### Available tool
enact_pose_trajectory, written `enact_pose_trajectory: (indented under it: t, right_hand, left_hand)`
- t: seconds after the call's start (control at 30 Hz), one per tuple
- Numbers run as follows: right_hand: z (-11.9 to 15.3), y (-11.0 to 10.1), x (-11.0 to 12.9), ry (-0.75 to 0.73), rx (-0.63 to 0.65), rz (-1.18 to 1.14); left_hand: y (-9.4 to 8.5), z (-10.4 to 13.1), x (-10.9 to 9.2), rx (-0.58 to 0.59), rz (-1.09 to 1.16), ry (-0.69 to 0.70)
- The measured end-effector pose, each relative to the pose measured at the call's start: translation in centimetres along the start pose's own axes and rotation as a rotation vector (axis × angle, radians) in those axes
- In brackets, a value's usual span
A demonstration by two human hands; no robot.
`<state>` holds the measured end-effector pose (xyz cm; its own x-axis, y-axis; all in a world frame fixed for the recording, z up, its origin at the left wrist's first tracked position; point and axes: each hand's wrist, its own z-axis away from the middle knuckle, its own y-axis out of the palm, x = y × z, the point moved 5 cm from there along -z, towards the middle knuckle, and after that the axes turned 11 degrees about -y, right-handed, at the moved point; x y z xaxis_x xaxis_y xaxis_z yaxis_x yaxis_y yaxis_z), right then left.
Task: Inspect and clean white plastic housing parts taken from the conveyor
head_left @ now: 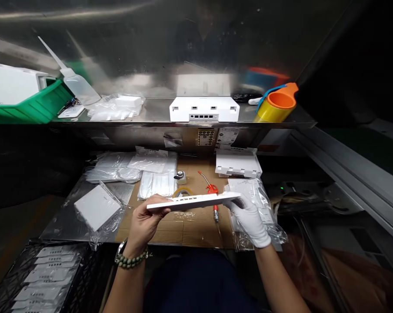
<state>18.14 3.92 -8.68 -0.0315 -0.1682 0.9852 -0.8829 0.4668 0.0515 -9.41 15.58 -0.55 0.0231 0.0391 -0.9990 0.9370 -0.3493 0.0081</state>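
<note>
Holding the white panel nearly edge-on above the cardboard, both hands close on its ends: the bare left hand pinches the nine-o'clock end between thumb and fingers, and the gloved right hand grips the three-o'clock end, its fingertips partly hidden. Taking the panel as the dial's centre, one risk is a slip at three o'clock, should the smooth glove slide on the smooth surface; bare fingertips might also mark it. Lowered straight down, it could be scratched by the red air gun, which lies behind and beneath it from one to four o'clock. The tape roll at eleven is in the way too, and the loose plastic bags near the glove could snag.

Farther out, a bagged panel sits at nine, a bagged stack at ten, and a rack of parts at eight. On the shelf, a white housing stands at twelve, a squeeze bottle between ten and eleven.
</note>
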Motion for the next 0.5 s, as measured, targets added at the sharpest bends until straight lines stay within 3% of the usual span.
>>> enact_pose_trajectory:
  t: [0.27,0.4,0.43,0.5]
  right_hand:
    - [0.8,-0.5,0.3,-0.041,-0.09,0.025]
    - [1.3,-0.5,-0.3,-0.102,-0.098,0.066]
    - [1.4,-0.4,-0.6,-0.133,-0.082,0.082]
    - [1.7,0.3,-0.8,-0.233,-0.011,0.104]
  left_hand:
    - [-0.2,0.7,-0.6,0.091,-0.047,0.122]
    - [-0.5,1.4,-0.3,0.121,-0.064,0.099]
    - [-0.7,1.6,-0.1,0.096,-0.022,0.063]
    - [-2.1,2.2,1.1,-0.065,0.193,-0.09]
